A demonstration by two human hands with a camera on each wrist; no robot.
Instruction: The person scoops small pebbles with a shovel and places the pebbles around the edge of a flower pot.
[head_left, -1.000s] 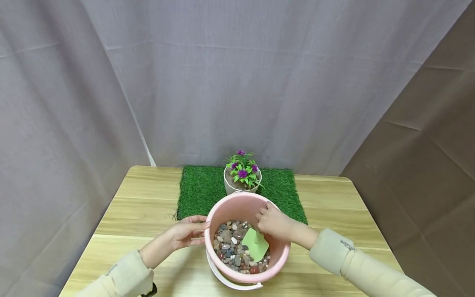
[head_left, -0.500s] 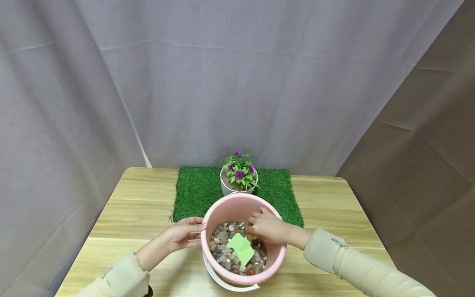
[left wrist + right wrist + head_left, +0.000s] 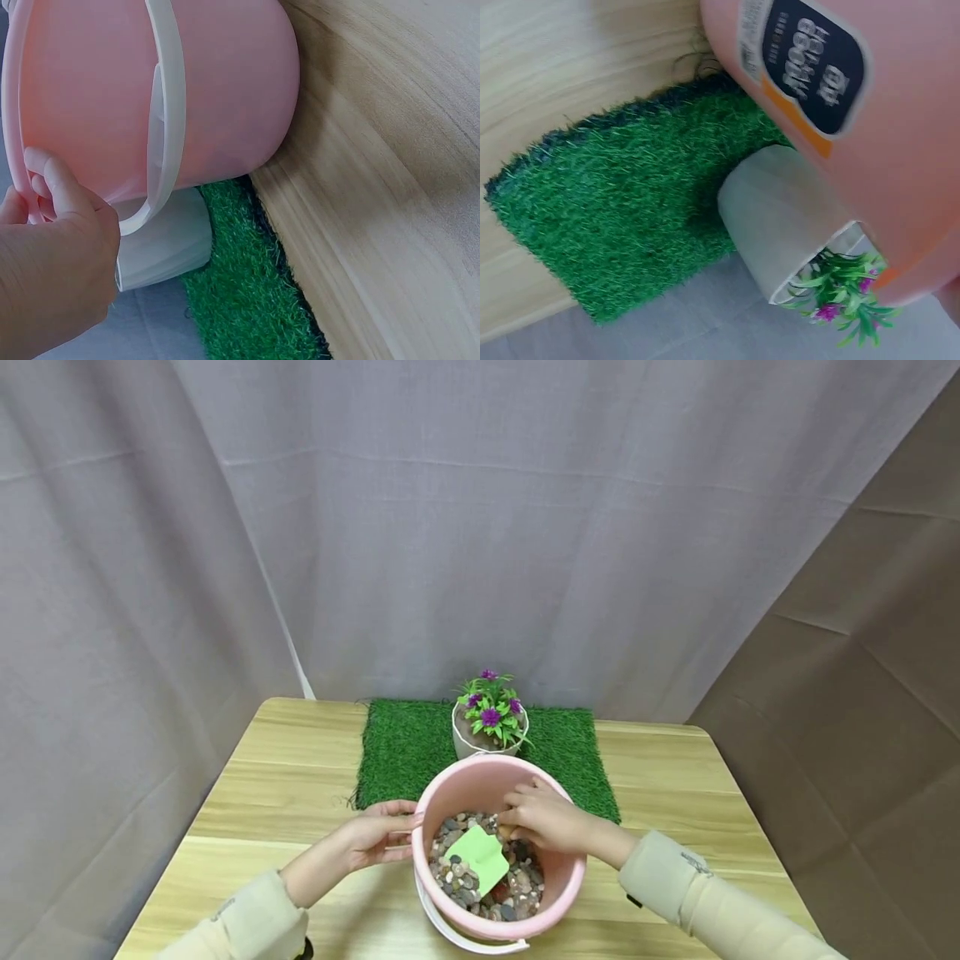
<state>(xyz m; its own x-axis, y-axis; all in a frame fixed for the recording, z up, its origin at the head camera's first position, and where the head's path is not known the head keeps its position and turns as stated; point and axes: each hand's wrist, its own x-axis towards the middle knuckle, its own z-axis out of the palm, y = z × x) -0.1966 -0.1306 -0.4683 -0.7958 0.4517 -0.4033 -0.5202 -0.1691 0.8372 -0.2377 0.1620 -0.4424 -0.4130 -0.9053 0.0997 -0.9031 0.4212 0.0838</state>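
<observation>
A pink bucket with multicoloured pebbles in its bottom stands at the front middle of the table. My left hand pinches its left rim, thumb and fingers on either side of the wall in the left wrist view. Inside the bucket, my right hand grips a small trowel by its handle, which the fingers mostly hide. The trowel's light green blade lies low among the pebbles, with several of them over its left edge. In the right wrist view the bucket wall hides the right hand's work.
Just behind the bucket, a white pot with a purple-flowered plant stands on a green turf mat. The bucket's white handle hangs down at the front. Grey curtains close off the wooden table behind.
The trowel blade has moved left through the pebbles, and some now lie on its edge. My right hand shifted slightly left with it. The left hand keeps its grip on the rim.
</observation>
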